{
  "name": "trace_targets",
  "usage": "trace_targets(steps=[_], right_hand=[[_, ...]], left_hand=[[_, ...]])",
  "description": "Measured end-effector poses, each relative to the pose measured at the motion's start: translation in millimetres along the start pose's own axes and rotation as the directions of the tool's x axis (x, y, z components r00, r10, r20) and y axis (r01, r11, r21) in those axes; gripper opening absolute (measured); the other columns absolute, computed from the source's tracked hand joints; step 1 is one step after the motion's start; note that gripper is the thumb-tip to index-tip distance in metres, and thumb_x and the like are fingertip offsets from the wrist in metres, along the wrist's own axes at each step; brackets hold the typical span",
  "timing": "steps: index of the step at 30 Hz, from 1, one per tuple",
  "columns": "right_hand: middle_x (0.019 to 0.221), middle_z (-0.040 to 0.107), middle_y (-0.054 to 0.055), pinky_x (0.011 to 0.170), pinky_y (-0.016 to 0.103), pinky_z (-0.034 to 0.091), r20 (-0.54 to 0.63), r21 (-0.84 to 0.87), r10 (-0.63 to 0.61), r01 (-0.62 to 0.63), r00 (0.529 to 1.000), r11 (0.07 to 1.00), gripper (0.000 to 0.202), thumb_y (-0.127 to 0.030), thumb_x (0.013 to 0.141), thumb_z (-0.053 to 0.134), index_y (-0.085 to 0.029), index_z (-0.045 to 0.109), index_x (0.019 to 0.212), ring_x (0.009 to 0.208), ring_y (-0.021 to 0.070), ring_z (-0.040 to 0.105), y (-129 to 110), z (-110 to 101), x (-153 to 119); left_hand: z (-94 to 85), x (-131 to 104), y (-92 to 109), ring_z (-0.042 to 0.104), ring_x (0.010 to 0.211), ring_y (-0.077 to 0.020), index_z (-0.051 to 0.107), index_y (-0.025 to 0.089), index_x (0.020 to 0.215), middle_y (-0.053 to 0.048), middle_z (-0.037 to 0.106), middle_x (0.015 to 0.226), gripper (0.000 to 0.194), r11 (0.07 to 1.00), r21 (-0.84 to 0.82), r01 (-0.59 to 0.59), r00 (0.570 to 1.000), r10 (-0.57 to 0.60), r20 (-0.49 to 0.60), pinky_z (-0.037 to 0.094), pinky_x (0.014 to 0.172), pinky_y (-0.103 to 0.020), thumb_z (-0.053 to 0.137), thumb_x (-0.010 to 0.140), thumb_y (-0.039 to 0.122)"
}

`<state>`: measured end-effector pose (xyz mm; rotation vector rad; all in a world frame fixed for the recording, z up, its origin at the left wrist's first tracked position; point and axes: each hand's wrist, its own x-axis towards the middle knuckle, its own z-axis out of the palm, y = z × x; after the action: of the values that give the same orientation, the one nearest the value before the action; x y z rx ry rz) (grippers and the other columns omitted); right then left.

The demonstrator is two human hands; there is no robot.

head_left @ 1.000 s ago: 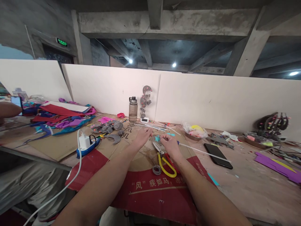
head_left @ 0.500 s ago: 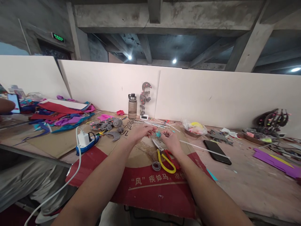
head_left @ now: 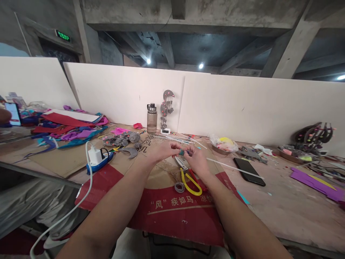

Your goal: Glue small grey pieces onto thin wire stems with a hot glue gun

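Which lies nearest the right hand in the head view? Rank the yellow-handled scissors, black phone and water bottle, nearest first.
1. yellow-handled scissors, just below the right hand, on the cardboard.
2. black phone, to its right, on the table.
3. water bottle, far left, by the white board.

Your left hand (head_left: 161, 151) and right hand (head_left: 198, 160) meet over the cardboard sheet (head_left: 167, 208) on the worktop (head_left: 283, 208), fingertips pinched together on a small teal piece (head_left: 182, 152). Just below your right hand lie the yellow-handled scissors (head_left: 188, 178), with a small grey ring (head_left: 179, 187) beside them. A black phone (head_left: 249, 171) rests to the right, a water bottle (head_left: 152, 118) stands by the white partition (head_left: 242, 108), and a blue power strip (head_left: 99, 162) sits to the left
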<state>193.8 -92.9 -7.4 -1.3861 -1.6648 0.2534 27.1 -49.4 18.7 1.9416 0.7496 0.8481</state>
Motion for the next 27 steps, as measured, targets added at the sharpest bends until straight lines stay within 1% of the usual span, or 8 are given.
trace_targets(steps=[4, 6, 12, 16, 20, 24, 27], right_hand=[[0.079, 0.068, 0.003, 0.064, 0.024, 0.041, -0.013, -0.024, 0.007, -0.008, 1.000, 1.000, 0.017, -0.028, 0.078, 0.051, -0.018, 0.064, 0.085, 0.069, 0.0138, 0.059, -1, -1, 0], [0.080, 0.068, 0.003, 0.064, 0.024, 0.041, -0.018, -0.061, -0.010, 0.009, 1.000, 0.998, 0.016, -0.027, 0.078, 0.051, -0.018, 0.064, 0.084, 0.069, 0.0138, 0.058, 0, -1, -1], [0.084, 0.067, 0.004, 0.069, 0.025, 0.040, -0.017, -0.212, -0.150, 0.143, 0.989, 0.967, 0.016, -0.022, 0.082, 0.050, -0.018, 0.065, 0.087, 0.073, 0.0146, 0.058, 5, 2, -2], [0.086, 0.067, 0.005, 0.071, 0.027, 0.039, 0.014, -0.346, -0.226, 0.217, 0.974, 0.913, 0.018, -0.020, 0.085, 0.048, -0.019, 0.065, 0.089, 0.078, 0.0166, 0.059, 4, 1, -4], [0.087, 0.067, 0.006, 0.071, 0.028, 0.038, 0.049, -0.461, -0.270, 0.262, 0.962, 0.848, 0.018, -0.020, 0.087, 0.048, -0.020, 0.065, 0.093, 0.080, 0.0182, 0.060, 1, -2, -7], [0.092, 0.068, 0.006, 0.071, 0.028, 0.039, 0.069, -0.483, -0.290, 0.287, 0.954, 0.827, 0.019, -0.017, 0.087, 0.048, -0.020, 0.065, 0.095, 0.082, 0.0185, 0.060, -1, -3, -8], [0.094, 0.068, 0.006, 0.071, 0.028, 0.039, 0.067, -0.480, -0.291, 0.287, 0.954, 0.829, 0.021, -0.017, 0.087, 0.048, -0.021, 0.066, 0.098, 0.084, 0.0189, 0.060, -2, -3, -8]], left_hand=[[1.6, -1, -1, 0.055, 0.054, -0.0087, 0.068, 0.012, 0.087, -0.002, 0.065, 0.066, 0.023, 0.998, -0.053, 0.019, 1.000, -0.019, 0.006, 0.044, 0.055, -0.021, 0.063, 0.075, 0.030], [3.2, -1, -2, 0.056, 0.054, -0.0093, 0.067, 0.012, 0.085, -0.003, 0.065, 0.065, 0.023, 0.997, -0.073, 0.030, 1.000, -0.030, 0.001, 0.046, 0.055, -0.022, 0.063, 0.075, 0.032], [6.8, -1, -1, 0.059, 0.054, -0.0103, 0.065, 0.014, 0.075, -0.003, 0.066, 0.063, 0.018, 0.992, -0.080, 0.100, 0.995, -0.101, -0.005, 0.049, 0.056, -0.023, 0.065, 0.075, 0.032], [8.4, -1, 0, 0.062, 0.056, -0.0114, 0.065, 0.015, 0.075, -0.003, 0.068, 0.063, 0.016, 0.984, -0.090, 0.157, 0.988, -0.157, -0.002, 0.052, 0.059, -0.023, 0.066, 0.075, 0.031], [11.0, 3, -8, 0.066, 0.059, -0.0147, 0.064, 0.014, 0.074, -0.004, 0.069, 0.064, 0.015, 0.972, -0.150, 0.181, 0.983, -0.181, 0.011, 0.055, 0.062, -0.027, 0.069, 0.072, 0.028], [13.7, 9, -20, 0.069, 0.065, -0.0173, 0.061, 0.015, 0.074, -0.004, 0.069, 0.067, 0.013, 0.965, -0.197, 0.172, 0.985, -0.175, 0.001, 0.056, 0.061, -0.028, 0.070, 0.069, 0.023], [15.3, 11, -23, 0.068, 0.065, -0.0168, 0.061, 0.016, 0.074, -0.002, 0.068, 0.067, 0.012, 0.961, -0.212, 0.179, 0.983, -0.186, -0.013, 0.056, 0.060, -0.028, 0.069, 0.070, 0.022]])
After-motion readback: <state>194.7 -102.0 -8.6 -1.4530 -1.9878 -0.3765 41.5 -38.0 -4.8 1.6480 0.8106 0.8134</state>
